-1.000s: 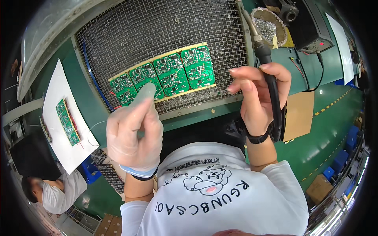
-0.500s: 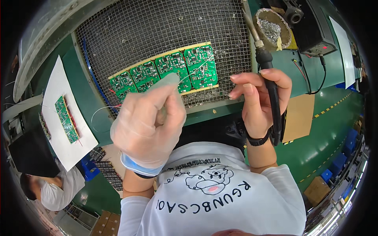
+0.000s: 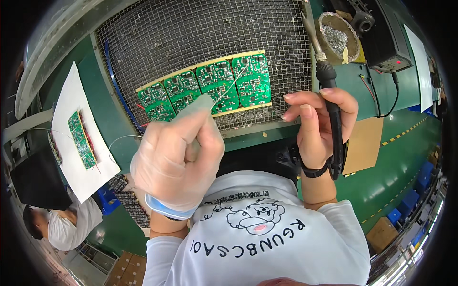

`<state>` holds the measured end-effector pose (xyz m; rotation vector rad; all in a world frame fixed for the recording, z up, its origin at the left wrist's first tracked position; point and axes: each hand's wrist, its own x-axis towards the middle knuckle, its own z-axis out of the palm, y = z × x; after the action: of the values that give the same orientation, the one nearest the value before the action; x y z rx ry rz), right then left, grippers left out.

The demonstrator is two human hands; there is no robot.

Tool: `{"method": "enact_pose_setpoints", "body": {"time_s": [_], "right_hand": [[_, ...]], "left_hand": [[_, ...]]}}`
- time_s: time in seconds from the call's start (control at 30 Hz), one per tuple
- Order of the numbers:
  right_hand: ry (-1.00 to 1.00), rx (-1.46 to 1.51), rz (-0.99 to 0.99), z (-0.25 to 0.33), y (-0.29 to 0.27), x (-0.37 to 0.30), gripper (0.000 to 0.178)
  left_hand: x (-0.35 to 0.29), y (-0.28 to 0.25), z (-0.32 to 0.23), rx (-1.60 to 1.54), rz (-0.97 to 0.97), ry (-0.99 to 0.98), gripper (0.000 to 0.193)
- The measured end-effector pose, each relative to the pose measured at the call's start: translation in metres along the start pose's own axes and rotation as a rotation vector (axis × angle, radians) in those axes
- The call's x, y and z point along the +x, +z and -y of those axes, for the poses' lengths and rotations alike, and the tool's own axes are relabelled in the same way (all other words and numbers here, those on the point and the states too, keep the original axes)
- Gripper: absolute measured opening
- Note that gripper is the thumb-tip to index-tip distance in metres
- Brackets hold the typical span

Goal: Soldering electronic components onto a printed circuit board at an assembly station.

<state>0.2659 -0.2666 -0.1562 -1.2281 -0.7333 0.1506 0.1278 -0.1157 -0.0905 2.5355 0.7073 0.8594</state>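
Four green boards (image 3: 210,90) on mesh; left hand (image 3: 179,157) pinches solder wire (image 3: 232,85), right hand (image 3: 317,128) fisted round iron (image 3: 329,90).

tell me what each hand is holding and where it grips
Left hand, gloved, pinches solder wire near its free end. Right hand grips the soldering iron by its black handle.

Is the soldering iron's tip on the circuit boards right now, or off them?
Off: the soldering iron in the right hand points up, beside the circuit boards.
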Motion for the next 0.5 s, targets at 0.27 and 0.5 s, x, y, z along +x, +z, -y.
{"method": "enact_pose_setpoints", "body": {"time_s": [0.27, 0.5], "right_hand": [[0.018, -0.014, -0.021, 0.001, 0.003, -0.001, 0.031], [0.023, 0.006, -0.028, 0.000, 0.000, -0.002, 0.030]], "left_hand": [[-0.006, -0.004, 0.003, 0.036, -0.062, 0.001, 0.035], [-0.012, -0.007, 0.000, -0.037, -0.006, 0.020, 0.027]]}}
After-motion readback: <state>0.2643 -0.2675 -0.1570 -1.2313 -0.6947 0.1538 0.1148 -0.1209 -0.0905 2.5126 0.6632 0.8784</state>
